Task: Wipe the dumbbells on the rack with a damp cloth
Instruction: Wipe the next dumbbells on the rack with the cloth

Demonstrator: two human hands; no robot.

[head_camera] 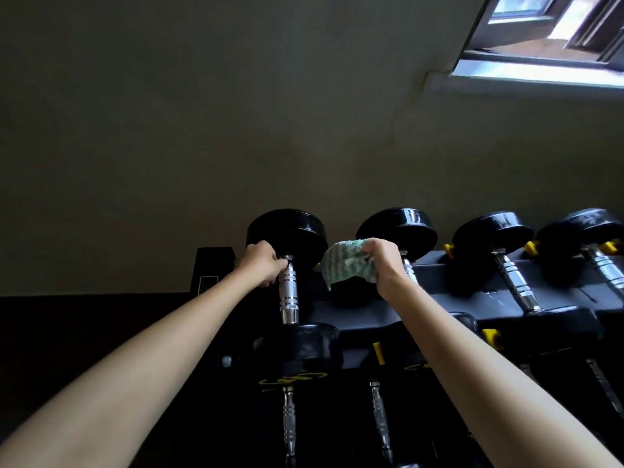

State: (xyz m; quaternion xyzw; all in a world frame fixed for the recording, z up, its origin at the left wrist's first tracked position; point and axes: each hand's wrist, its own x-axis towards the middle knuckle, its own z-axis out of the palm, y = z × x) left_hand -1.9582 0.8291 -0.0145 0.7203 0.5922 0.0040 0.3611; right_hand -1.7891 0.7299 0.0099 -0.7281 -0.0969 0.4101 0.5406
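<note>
Head view: the left hand (261, 265) has its grip curled round the upper end of the chrome handle (288, 292) of the leftmost dumbbell (287, 231), which lies on the top row of the black rack (439, 298). The right hand (383, 261) holds a bunched green-and-white cloth (344, 265) in its grip, between that dumbbell and the next one (398, 228); whether the cloth touches either cannot be told. More dumbbells (513, 278) lie to the right, and a lower row (289, 420) sits beneath. A window (540, 35) shows at upper right.
</note>
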